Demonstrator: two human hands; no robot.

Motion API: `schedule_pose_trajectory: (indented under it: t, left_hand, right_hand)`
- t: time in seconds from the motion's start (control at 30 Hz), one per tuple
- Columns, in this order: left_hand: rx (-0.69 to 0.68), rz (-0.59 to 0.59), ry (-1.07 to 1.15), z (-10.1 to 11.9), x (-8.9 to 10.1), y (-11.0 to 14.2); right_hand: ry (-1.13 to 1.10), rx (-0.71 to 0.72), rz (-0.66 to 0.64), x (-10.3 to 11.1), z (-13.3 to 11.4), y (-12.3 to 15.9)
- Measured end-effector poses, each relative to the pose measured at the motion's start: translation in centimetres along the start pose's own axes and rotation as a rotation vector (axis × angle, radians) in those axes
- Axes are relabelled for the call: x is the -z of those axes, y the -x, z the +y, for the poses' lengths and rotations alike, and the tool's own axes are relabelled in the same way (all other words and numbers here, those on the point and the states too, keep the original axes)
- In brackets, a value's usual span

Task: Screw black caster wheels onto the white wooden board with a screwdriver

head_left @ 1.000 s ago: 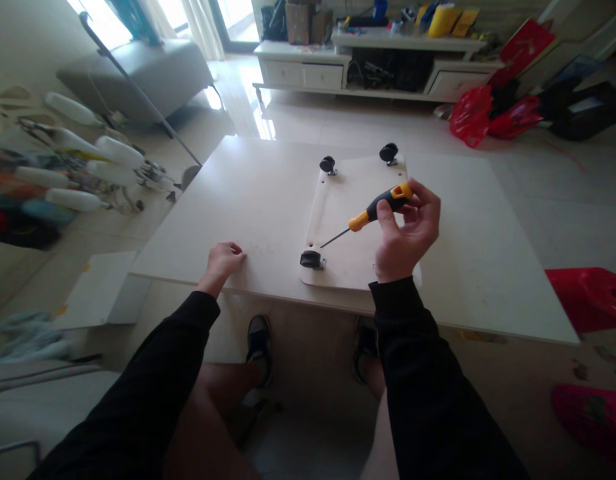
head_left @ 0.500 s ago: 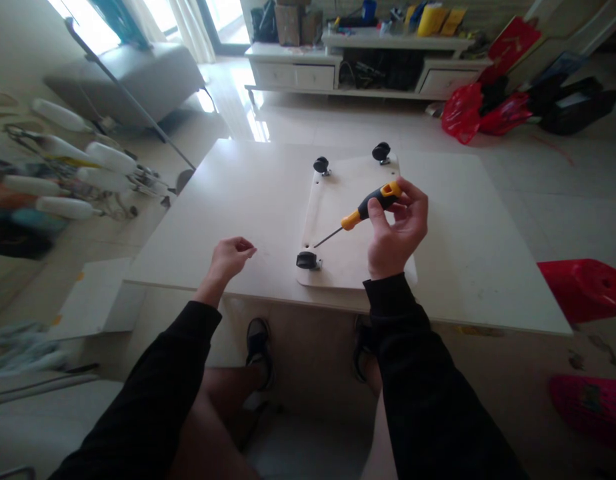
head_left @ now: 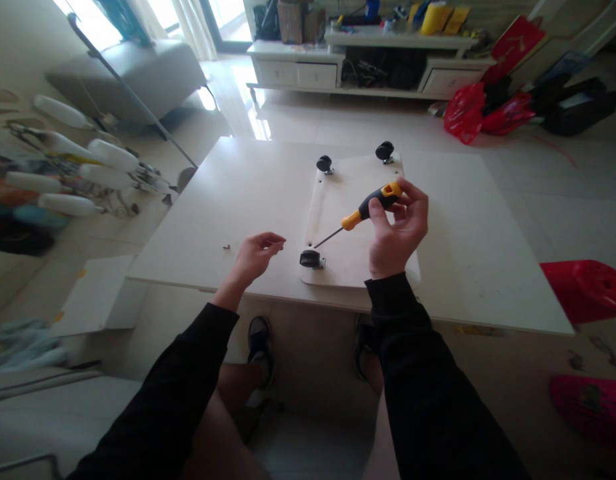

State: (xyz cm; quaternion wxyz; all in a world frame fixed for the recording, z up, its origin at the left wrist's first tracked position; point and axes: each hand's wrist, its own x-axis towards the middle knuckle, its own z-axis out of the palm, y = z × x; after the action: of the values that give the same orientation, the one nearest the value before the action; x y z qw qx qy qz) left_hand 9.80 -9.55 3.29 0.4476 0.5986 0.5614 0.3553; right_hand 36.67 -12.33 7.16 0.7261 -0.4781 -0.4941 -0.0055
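My right hand grips a yellow-and-black screwdriver, its shaft slanting down left toward a hole in the white board. My left hand hovers just left of the board, thumb and fingers pinched together; whatever they hold is too small to make out. Closest to the screwdriver tip is a black caster at the board's near left corner. Two more casters, one at the far left and one at the far right, stand upright on the board. The near right corner is partly hidden by my right wrist.
The board lies on a white table. Small screws rest left of my left hand. A red stool stands at the right, a white box on the floor at the left. A cabinet is at the back.
My left hand has moved right toward the board, uncovering small screws on the table. My right hand and the screwdriver have hardly moved.
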Motion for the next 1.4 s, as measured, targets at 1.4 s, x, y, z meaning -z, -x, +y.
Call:
schedule_pose_trajectory:
  t: [1.4]
  left_hand:
    - [0.476,-0.108,1.001,2.1,-3.7,1.8]
  right_hand:
    - [-0.114,-0.039,0.018,-0.7,0.8,0.6]
